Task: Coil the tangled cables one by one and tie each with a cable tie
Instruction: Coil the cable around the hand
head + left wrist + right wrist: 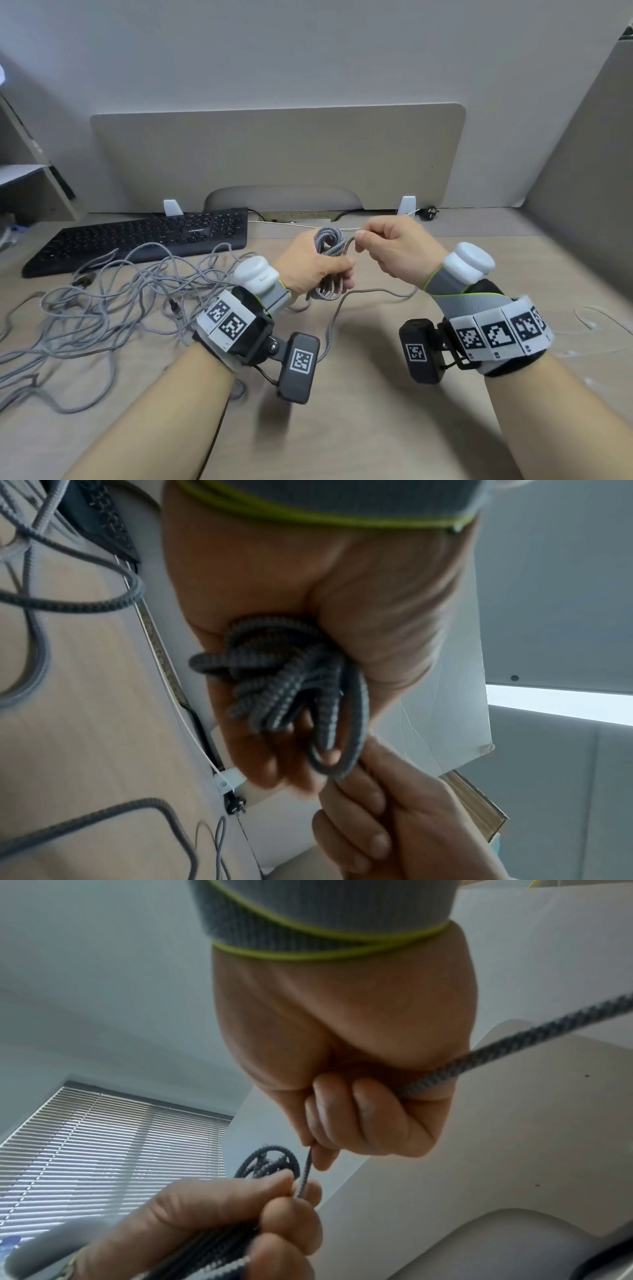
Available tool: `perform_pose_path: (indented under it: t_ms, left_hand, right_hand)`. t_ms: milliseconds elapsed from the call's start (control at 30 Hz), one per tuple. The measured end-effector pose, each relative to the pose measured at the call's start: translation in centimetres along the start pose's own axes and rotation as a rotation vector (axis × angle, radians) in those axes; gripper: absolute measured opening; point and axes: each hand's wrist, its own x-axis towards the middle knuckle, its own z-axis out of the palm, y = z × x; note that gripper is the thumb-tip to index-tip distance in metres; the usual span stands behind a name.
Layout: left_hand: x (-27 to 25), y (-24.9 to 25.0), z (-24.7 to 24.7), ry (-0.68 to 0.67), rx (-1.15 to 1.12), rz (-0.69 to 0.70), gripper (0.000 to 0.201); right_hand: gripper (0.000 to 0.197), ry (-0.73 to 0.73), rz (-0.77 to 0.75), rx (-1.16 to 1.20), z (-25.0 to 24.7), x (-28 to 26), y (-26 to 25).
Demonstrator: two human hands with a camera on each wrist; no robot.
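The left hand (315, 267) is curled round a coil (329, 263) of grey braided cable, holding its loops upright above the bench (376, 394), while the right hand (394, 250) pinches the free run of the same cable (514, 1045) between thumb and forefinger, just beside the coil's top. From that pinch the cable passes through the right fist, drops in a slack loop to the bench and runs back under the left wrist. The likely trouble is the coil itself: the loops look uneven and only the left fingers (260, 753) hold them, so a sharp pull from the right hand could drag a turn out or let the bundle spring apart. The trailing run could also snag on the tangle (113, 298) of similar grey cables lying on the bench to the left, and pull that heap along. No cable tie is plainly visible, so fetching one may mean freeing a hand and loosening the coil. The bench is pale wood-grain; a black keyboard (144, 236) sits at its far left, before a beige divider (274, 154), with a plain wall behind and a blind-covered window in the right wrist view.
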Motion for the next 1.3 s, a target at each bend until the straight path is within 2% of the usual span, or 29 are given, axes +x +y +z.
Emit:
perform_pose_path:
  t_ms: [167,233,300,400,467,700,833,1100,1300]
  left_hand:
    - [0.5,-0.2,-0.1,0.056,0.018,0.026,0.044]
    - [0.5,0.0,-0.5,0.083,-0.026,0.032,0.036]
    - [0.6,0.4,-1.3,0.199,-0.102,0.064,0.021]
    - [1.1,0.7,-3.3,0.373,-0.237,0.140,0.024]
    - [1.2,0.7,-4.3,0.414,-0.261,0.160,0.026]
    - [1.3,0.0,-1.7,0.304,-0.265,0.072,0.044]
    - [1.3,-0.4,0.0,0.295,-0.281,0.016,0.056]
    - [1.3,-0.5,-0.4,0.292,-0.306,0.056,0.036]
    - [1.5,-0.6,-1.1,0.459,-0.219,0.048,0.030]
  right_hand:
    - [0.028,-0.030,0.027,0.050,0.0,-0.2,-0.2]
    - [0.029,-0.052,0.036,0.063,0.0,-0.2,-0.5]
    - [0.030,-0.060,0.039,0.074,-0.1,-0.2,-0.6]
    - [0.031,-0.056,0.047,0.076,-0.7,-0.3,-0.6]
    - [0.031,-0.053,0.056,0.087,-1.0,-0.4,-0.7]
    - [0.026,-0.028,-0.012,0.060,-0.2,-0.7,-1.5]
    - [0.025,-0.054,-0.075,-0.004,0.6,-0.9,-2.0]
    - [0.023,-0.170,-0.214,-0.241,4.1,-1.1,-2.6]
    - [0.023,-0.175,-0.153,-0.244,3.9,-1.2,-2.5]
